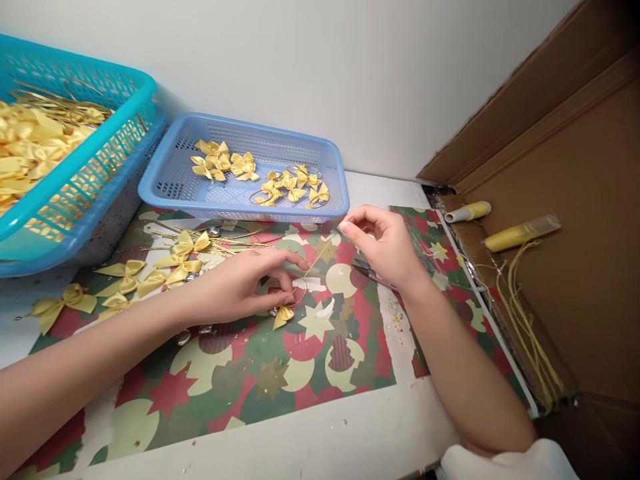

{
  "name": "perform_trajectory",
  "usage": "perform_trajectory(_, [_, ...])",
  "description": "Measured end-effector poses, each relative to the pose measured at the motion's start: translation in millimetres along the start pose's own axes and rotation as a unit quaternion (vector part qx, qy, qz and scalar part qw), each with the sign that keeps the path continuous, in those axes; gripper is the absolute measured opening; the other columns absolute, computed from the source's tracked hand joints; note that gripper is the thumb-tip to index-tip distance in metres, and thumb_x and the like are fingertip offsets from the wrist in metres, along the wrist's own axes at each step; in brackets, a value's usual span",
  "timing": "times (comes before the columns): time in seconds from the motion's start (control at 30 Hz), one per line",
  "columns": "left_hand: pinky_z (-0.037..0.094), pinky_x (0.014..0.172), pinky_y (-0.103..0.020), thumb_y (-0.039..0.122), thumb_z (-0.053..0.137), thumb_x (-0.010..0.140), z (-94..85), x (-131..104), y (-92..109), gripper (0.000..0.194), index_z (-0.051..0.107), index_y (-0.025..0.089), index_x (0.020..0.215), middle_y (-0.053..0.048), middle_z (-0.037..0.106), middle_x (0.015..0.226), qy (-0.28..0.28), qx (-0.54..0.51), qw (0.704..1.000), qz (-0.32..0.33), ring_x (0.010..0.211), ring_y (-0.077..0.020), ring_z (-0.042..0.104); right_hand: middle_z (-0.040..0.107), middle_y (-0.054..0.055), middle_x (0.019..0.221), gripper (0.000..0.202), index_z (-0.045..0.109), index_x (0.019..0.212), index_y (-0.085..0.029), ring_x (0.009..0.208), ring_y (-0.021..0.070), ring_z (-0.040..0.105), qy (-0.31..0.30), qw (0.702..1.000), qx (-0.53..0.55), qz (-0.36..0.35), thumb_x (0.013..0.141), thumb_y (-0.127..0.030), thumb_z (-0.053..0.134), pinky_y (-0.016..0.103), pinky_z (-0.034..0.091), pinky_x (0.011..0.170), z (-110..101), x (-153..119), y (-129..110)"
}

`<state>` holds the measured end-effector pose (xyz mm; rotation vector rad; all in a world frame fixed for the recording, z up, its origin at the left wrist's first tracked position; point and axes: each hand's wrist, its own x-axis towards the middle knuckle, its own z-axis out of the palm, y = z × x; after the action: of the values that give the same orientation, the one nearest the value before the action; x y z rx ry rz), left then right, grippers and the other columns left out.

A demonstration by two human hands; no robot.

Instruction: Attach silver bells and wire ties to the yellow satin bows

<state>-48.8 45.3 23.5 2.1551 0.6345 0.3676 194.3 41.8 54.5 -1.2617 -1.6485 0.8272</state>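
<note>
My left hand [250,283] is closed in a pinch at a yellow ribbon bow [283,317] with a looped gold cord, just above the patterned paper. A thin yellow thread [320,257] runs taut from the bow's loop up to my right hand [384,241]. Thumb and forefinger of the right hand pinch the thread's end. Below the right hand lies a pair of scissors [369,271], partly hidden by the wrist. Several loose yellow bows [123,277] lie left of my left hand, beside gold cords [230,245] and small silvery balls [183,337].
A teal basket [80,183] heaped with bows stands at the far left. Behind my hands, a blue basket [245,210] holds several bows. At right are yellow-wrapped tubes [469,212], hanging yellow threads [525,333] and a cardboard wall [575,153].
</note>
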Motion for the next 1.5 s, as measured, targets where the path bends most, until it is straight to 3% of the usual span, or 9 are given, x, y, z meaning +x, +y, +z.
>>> perform_trajectory(0.5, [0.048,0.069,-0.027,0.026,0.057,0.093,0.9,-1.8,-5.4,0.022,0.051,0.025,0.114,0.003,0.079,0.08,0.027,0.037,0.998,0.034,0.08,-0.0181,0.072,0.065,0.0,0.074,0.013,0.062,0.073,-0.019,0.071,0.0146,0.059,0.006,1.0,0.007,0.0,0.083,-0.025,0.065,0.03,0.048,0.071,-2.2,0.8,2.0])
perform_trajectory(1.0, [0.047,0.068,-0.029,0.028,0.056,0.092,0.7,-3.6,-1.9,0.023,0.046,0.023,0.113,0.002,0.079,0.079,0.031,0.021,0.999,0.006,0.076,-0.0193,0.072,0.064,0.0,0.075,0.011,0.061,0.074,-0.019,0.072,0.014,0.058,0.037,0.999,-0.015,0.011,0.085,-0.021,0.061,0.029,0.047,0.072,-5.0,4.4,9.9])
perform_trajectory(1.5, [0.046,0.06,-0.027,0.028,0.055,0.092,0.2,-5.9,-2.3,0.012,0.046,0.023,0.098,0.0,0.076,0.077,0.042,-0.008,0.999,0.001,0.072,-0.0178,0.067,0.058,-0.001,0.067,0.012,0.06,0.07,-0.018,0.062,0.0113,0.05,0.065,0.997,0.004,0.035,0.08,-0.024,0.062,0.025,0.041,0.058,-9.3,7.6,12.1])
